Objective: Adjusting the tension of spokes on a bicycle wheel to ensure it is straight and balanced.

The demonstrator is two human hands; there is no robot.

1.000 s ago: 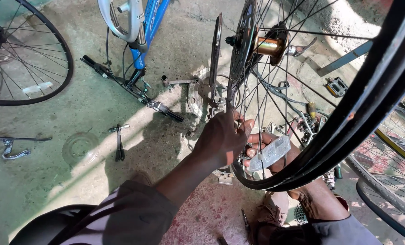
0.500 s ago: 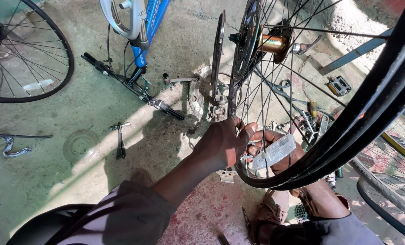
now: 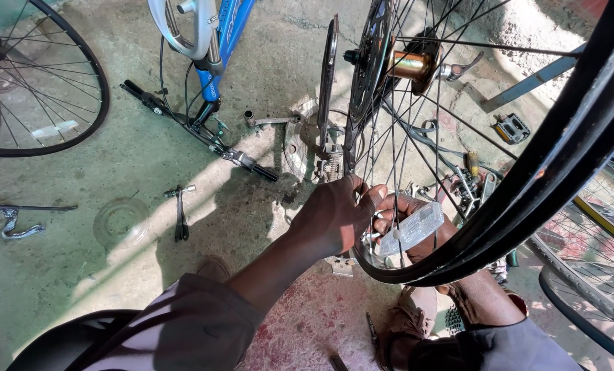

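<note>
Left hand point(image 3: 334, 216) pinches the spokes point(image 3: 396, 137) near the rim point(image 3: 389, 271), right hand point(image 3: 417, 230) grips the clear reflector point(image 3: 411, 230) low in the wheel: best to steady the spokes, seat it squarely.

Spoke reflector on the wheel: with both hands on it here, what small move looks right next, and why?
Probably press the clear spoke reflector more firmly onto the spokes. It lies tilted against them near the rim of the bicycle wheel, the right hand cupped behind it and the left hand pinching its front edge, so it does not look seated yet.
</note>
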